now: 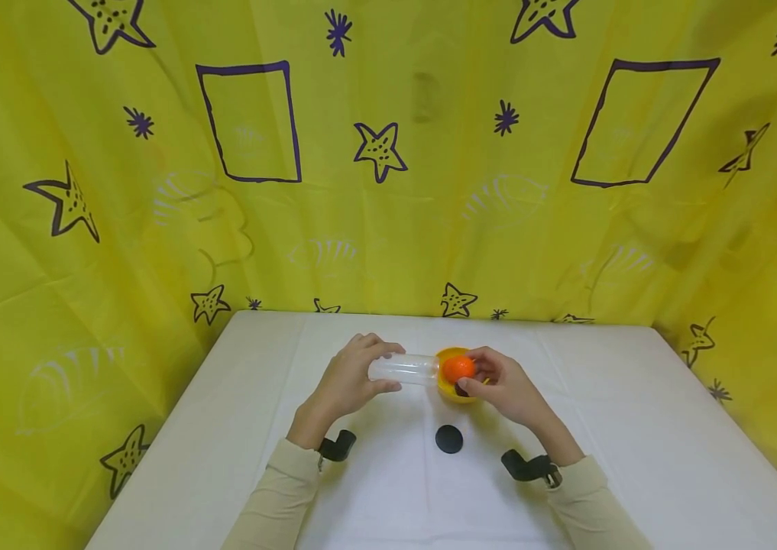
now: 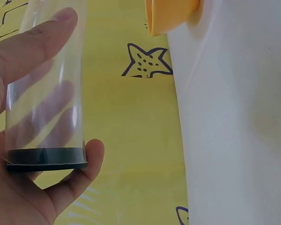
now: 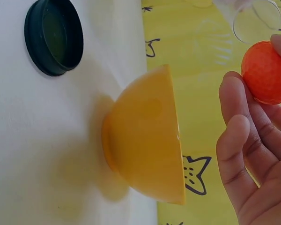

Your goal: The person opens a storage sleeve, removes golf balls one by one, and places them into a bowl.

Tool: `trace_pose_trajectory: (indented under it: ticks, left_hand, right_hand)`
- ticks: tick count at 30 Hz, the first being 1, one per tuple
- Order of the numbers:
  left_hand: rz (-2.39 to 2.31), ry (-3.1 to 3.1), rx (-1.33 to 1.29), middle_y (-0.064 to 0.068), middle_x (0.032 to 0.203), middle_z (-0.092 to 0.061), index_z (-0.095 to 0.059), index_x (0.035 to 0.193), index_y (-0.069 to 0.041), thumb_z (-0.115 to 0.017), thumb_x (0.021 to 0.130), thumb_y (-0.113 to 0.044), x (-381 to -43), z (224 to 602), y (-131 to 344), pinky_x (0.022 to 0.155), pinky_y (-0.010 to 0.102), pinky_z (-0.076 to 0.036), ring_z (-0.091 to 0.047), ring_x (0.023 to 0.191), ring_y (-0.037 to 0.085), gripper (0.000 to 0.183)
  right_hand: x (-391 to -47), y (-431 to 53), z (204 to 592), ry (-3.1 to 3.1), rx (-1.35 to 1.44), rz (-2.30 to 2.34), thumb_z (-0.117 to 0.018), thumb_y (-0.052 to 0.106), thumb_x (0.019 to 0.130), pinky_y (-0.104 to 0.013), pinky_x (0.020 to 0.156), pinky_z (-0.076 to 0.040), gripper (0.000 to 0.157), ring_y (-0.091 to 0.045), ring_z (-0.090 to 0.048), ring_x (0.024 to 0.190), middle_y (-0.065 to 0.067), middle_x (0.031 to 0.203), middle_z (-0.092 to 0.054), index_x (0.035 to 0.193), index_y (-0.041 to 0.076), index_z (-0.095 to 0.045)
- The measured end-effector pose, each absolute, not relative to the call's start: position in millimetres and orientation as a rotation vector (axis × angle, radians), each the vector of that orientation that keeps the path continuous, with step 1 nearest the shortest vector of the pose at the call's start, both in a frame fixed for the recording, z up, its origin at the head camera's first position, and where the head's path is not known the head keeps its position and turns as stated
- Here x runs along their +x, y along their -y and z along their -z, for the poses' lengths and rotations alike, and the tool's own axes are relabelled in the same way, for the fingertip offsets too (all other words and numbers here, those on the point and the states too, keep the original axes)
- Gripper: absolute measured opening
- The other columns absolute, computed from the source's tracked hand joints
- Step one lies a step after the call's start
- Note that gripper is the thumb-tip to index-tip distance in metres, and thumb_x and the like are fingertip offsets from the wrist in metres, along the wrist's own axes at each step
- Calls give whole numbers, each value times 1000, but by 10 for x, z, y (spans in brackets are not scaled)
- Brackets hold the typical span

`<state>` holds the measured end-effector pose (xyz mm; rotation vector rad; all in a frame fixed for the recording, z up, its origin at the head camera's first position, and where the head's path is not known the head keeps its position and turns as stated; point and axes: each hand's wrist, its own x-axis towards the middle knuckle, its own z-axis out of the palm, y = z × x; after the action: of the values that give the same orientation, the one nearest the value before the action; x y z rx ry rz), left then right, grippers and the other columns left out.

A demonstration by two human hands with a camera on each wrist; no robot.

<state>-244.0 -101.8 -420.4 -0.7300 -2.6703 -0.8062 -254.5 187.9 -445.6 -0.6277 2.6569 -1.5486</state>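
Note:
My left hand (image 1: 352, 374) grips a clear plastic tube (image 1: 416, 370) round its side, near the end closed by a black cap (image 2: 47, 158). The tube lies sideways in the air, its open rim facing right. Between thumb and fingertips, my right hand (image 1: 508, 386) pinches an orange dimpled golf ball (image 3: 268, 72). In the head view the ball is just right of the tube's mouth, with a small gap in the right wrist view. Below both stands a yellow bowl (image 3: 145, 136), upright on the table. Something dark shows inside it, too small to identify.
A round black lid (image 1: 449, 439) lies on the white table (image 1: 374, 489), nearer to me than the bowl. Yellow curtains (image 1: 422, 229) printed with stars hang behind the table and along both sides. A black camera mount sits on each wrist.

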Motion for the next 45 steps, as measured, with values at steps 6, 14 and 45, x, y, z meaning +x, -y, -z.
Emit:
trace_pose_trajectory:
  ticks: [6, 14, 45]
  left_hand:
    - [819, 2672, -727, -6, 106, -62, -64, 120, -25, -80, 77, -35, -2445, 4207, 1015, 80, 31, -48, -50, 97, 13, 47]
    - [858, 2685, -712, -4, 109, -63, -63, 121, -24, -79, 77, -37, -2449, 4216, 1015, 81, 32, -48, -51, 98, 15, 49]
    - [856, 2668, -686, -3, 111, -64, -63, 122, -25, -77, 79, -38, -2447, 4207, 1028, 82, 33, -48, -56, 97, 15, 47]
  right_hand:
    - [-2557, -1961, 4422, -2681, -573, 1566, -72, 30, 87, -27, 73, -53, 37, -19, -64, 87, -7, 105, -68, 117, 14, -58]
    - [-2576, -2041, 4406, -2809, -515, 1541, -70, 38, 87, -27, 69, -52, 40, -23, -58, 87, -4, 100, -64, 119, 19, -58]
    - [-2671, -2108, 4660, -2954, -172, 1397, -71, 43, 85, -29, 75, -46, 52, -24, -52, 100, -7, 119, -58, 125, 15, -55]
